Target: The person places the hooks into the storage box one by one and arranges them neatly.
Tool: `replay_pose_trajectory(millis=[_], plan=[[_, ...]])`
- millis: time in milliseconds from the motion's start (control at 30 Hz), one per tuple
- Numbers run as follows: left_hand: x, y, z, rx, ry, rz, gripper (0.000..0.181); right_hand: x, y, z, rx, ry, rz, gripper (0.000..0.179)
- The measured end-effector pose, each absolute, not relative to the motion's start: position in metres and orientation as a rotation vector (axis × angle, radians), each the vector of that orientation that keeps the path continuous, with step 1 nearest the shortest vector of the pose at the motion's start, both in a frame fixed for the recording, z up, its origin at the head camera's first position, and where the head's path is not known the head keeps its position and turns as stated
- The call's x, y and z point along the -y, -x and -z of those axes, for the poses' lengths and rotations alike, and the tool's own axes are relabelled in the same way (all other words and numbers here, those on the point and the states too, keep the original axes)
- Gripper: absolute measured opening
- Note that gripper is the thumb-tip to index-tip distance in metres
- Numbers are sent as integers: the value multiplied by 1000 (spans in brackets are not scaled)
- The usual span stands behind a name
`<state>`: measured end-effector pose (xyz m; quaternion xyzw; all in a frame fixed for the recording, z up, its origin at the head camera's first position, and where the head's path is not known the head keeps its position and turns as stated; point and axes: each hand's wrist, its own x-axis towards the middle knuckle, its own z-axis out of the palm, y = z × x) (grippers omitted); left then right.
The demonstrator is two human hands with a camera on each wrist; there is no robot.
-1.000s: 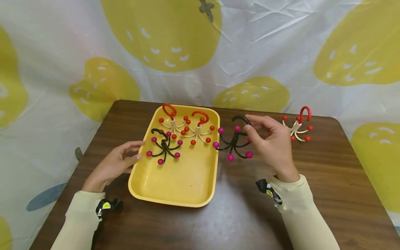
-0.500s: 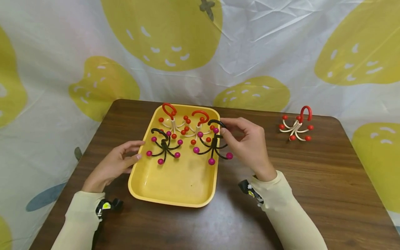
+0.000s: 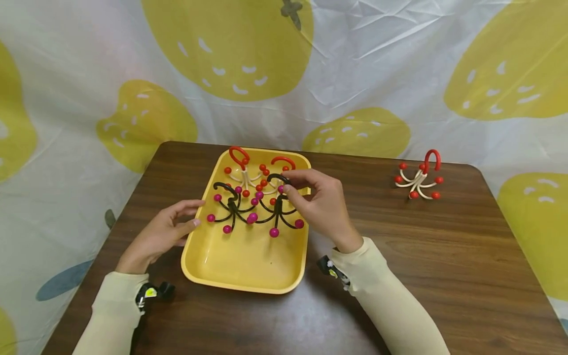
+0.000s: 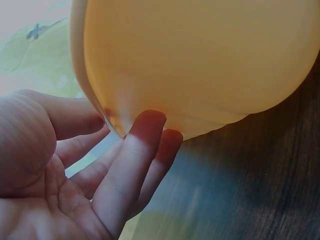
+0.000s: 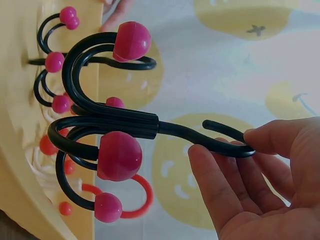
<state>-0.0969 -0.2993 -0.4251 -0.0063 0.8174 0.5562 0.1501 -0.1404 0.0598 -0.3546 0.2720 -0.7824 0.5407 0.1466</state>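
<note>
My right hand (image 3: 323, 204) pinches the black hook at the top of a multi-arm hook hanger (image 5: 120, 122) with pink ball tips. In the head view this hanger overlaps the right half of the yellow tray (image 3: 248, 287), its ball-tipped arms hanging downward. Another black hanger (image 3: 232, 204) with pink balls stands in the tray to its left. Behind them are two white hangers, one at left (image 3: 245, 178) and one partly hidden by my right hand, both with red hooks and balls. My left hand (image 3: 157, 234) touches the tray's left side with loosely bent fingers (image 4: 145, 130).
A third white-and-red hanger (image 3: 419, 182) stands on the brown wooden table (image 3: 443, 256) at the back right. A fabric sheet (image 3: 355, 59) printed with yellow fruit hangs behind the table.
My right hand has carried the black hanger leftward, from beside the tray's right edge to over the tray. My left hand and the tray have stayed in place.
</note>
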Motion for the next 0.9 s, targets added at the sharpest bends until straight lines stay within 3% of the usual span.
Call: replay_pose_trajectory(millis=[900], plan=[[299,97,426,-2347,25,-1601,53,-45,145,384,2374,-772,-1512,22]])
